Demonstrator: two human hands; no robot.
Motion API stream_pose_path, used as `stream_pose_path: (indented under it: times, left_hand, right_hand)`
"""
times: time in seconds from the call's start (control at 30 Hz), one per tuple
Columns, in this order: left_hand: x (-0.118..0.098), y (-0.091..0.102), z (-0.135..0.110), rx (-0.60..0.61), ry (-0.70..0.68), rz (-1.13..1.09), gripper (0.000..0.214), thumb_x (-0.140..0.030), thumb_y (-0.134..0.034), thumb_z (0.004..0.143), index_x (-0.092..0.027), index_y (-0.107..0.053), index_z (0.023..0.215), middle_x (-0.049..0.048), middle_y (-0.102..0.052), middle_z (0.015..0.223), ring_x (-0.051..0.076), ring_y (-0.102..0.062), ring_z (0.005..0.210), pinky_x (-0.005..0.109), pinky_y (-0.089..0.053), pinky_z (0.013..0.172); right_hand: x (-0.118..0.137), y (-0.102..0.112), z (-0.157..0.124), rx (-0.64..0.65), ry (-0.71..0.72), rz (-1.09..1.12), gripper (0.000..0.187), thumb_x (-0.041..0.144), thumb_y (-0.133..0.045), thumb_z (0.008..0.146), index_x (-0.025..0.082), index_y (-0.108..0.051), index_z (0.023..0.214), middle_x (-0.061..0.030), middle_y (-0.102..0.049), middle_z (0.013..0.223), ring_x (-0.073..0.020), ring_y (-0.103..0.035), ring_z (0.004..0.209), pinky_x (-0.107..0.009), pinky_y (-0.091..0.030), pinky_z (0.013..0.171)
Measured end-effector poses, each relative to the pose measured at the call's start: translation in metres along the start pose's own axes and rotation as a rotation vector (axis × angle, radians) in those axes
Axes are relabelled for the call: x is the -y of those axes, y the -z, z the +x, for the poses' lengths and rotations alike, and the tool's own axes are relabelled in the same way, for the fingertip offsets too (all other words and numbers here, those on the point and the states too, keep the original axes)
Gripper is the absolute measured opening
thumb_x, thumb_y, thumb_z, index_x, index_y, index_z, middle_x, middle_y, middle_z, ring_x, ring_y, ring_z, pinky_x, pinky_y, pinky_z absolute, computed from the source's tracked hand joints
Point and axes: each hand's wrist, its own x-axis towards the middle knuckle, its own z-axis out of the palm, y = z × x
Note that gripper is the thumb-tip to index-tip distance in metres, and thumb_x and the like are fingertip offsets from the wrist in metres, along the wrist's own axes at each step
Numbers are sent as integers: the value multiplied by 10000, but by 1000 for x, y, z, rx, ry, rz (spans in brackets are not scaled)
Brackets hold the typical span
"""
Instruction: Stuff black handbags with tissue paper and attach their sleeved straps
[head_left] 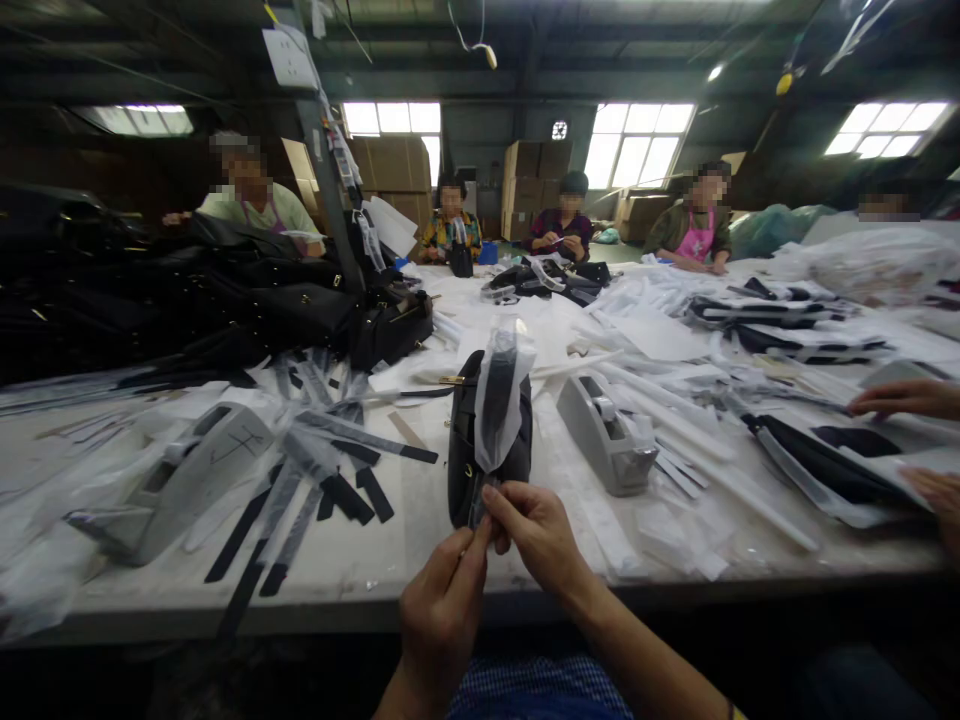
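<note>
A black handbag (459, 440) with gold-coloured metal fittings stands at the table's front middle. Its upright handle (501, 385) is covered in translucent white wrapping. At the bag's near end, my left hand (444, 598) and my right hand (541, 540) meet, fingertips pinched together. A narrow, partly see-through piece on the bag runs down into both pinches; the fingers hide its end. Left of the bag lie several black straps (349, 497) in clear plastic. A grey tape dispenser (607, 440) is close on its right.
Another tape dispenser (184, 480) sits at the left front. Black bags (292, 310) are heaped behind it, beside a metal post (335, 190). White strips (720, 480) cover the right side, where a co-worker's hands (911, 400) reach in near a flat black bag piece (832, 460). Several people sit opposite.
</note>
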Motion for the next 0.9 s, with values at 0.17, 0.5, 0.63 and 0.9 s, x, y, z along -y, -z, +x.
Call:
stream_pose_path:
  times: [0.17, 0.5, 0.63, 0.9]
  left_hand:
    - [-7, 25, 8, -83, 414, -100, 203, -269, -606, 924, -222, -737, 1072, 54, -751, 951, 175, -715, 812, 255, -579, 764]
    - [-25, 0, 31, 126, 1114, -689, 467, -545, -729, 780, -162, -676, 1042, 6, -669, 727, 101, -551, 542, 191, -427, 475]
    - [-21, -7, 22, 11, 1112, -636, 483, -513, -785, 731, -177, -676, 1060, 36, -719, 914, 147, -652, 785, 206, -494, 664]
    - [5, -17, 1, -40, 1086, -529, 499, -526, -800, 700, -212, -678, 1068, 51, -712, 1116, 268, -624, 1101, 422, -403, 1061]
  right_hand:
    - [2, 8, 3, 61, -20, 52, 490, 537, -628, 882, 148, -591, 586, 6, -590, 527, -82, -540, 444, -198, -423, 482]
    - [-2, 6, 5, 70, 65, -98, 474, 478, -594, 922, 159, -592, 572, 9, -563, 518, -95, -517, 464, -211, -387, 462]
    - [9, 44, 5, -106, 250, -364, 377, 426, -570, 944, 173, -696, 694, -15, -640, 611, -134, -587, 568, -248, -451, 579]
    - [-7, 194, 33, -672, 74, -567, 350, 513, -701, 772, 186, -779, 867, -128, -469, 1501, -342, -291, 1456, -469, -171, 1205]
